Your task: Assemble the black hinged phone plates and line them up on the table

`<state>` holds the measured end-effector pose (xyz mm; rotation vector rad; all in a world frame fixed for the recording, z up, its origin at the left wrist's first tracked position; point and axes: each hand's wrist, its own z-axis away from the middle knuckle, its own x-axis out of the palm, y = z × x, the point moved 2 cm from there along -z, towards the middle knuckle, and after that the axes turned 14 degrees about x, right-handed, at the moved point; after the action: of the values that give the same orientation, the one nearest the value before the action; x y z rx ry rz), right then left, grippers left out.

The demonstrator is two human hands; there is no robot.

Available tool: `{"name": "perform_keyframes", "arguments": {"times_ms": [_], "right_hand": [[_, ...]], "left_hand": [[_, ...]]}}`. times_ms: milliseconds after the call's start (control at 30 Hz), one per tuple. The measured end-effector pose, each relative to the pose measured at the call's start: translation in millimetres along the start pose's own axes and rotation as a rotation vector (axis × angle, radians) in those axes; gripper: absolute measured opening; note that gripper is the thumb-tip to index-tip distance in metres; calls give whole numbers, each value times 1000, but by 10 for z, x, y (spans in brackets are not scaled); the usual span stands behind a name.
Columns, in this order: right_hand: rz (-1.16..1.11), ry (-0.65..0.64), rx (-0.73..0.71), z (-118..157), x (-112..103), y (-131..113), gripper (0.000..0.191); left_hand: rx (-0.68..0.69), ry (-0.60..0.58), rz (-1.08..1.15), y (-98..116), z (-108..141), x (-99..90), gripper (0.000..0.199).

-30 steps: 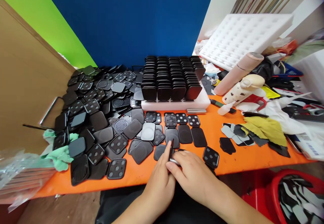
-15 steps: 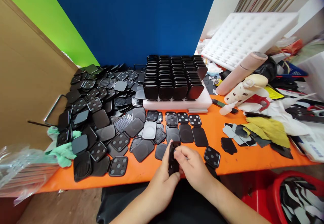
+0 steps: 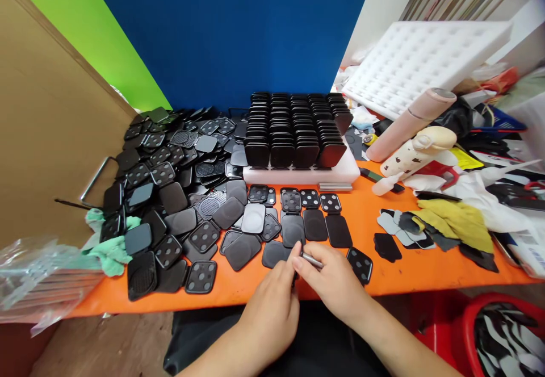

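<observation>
Black case in hand, at the near edge of the table, is what I am working on; my fingers cover most of it, so I cannot tell whether its halves are folded or spread.

Behind everything stands the blue panel, and before it runs the orange table. Over the left of the table spreads a heap of loose cases, several showing grey dots. Towards the back, the white foam block carries tight rows of upright cases. In front of the block, near my hands, some opened cases lie side by side.

My left hand is closed about the case, fingers together, its back turned up to me. My right hand has thumb and fingers clamped on a ribbed metal rod, whose end sits close by my left fingertips; whether it touches the case, I can't see.

I take the step in hand to be working the rod at the case's edge. To my mind, the next move calls for a firm left hold and a small, controlled push from the right.
</observation>
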<state>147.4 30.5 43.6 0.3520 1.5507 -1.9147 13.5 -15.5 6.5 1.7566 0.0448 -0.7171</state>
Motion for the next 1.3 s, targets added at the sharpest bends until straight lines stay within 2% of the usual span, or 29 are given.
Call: {"name": "perform_keyframes", "arguments": {"times_ms": [133, 200, 267, 333, 400, 467, 567, 667, 900, 1033, 1133, 1233, 1300], "right_hand": [[-71, 63, -56, -12, 56, 70, 35], [-123, -7, -70, -7, 65, 89, 33], [-201, -142, -56, 11, 69, 92, 32], [-171, -195, -44, 39, 64, 79, 32], [-13, -141, -55, 65, 61, 51, 30], [167, -85, -67, 83, 72, 18, 27], [353, -100, -50, 94, 105, -9, 27], [387, -125, -13, 95, 119, -4, 26], [144, -23, -30, 105, 181, 54, 25], [125, 29, -74, 105, 208, 38, 30], [-24, -65, -39, 64, 174, 46, 31], [-461, -220, 92, 9, 98, 109, 37], [-676, -255, 165, -14, 41, 158, 38]], "left_hand": [[-45, 10, 176, 12, -21, 8, 69], [-127, 50, 405, 17, -54, 8, 68], [-234, 97, 662, 15, -94, 6, 64], [-284, 156, 772, 7, -129, -8, 59], [-253, 194, 675, -10, -145, -28, 59], [-201, 169, 503, -32, -137, -30, 64], [-146, 89, 270, -55, -101, -18, 66], [-82, 58, 121, -34, -86, -29, 68], [-36, 5, 103, 34, -89, -51, 63], [-36, 10, 227, 49, -115, -50, 61], [-85, 73, 426, 48, -160, -63, 56], [-250, 165, 743, 8, -176, -88, 40], [-362, 213, 918, -19, -166, -114, 34]]}}
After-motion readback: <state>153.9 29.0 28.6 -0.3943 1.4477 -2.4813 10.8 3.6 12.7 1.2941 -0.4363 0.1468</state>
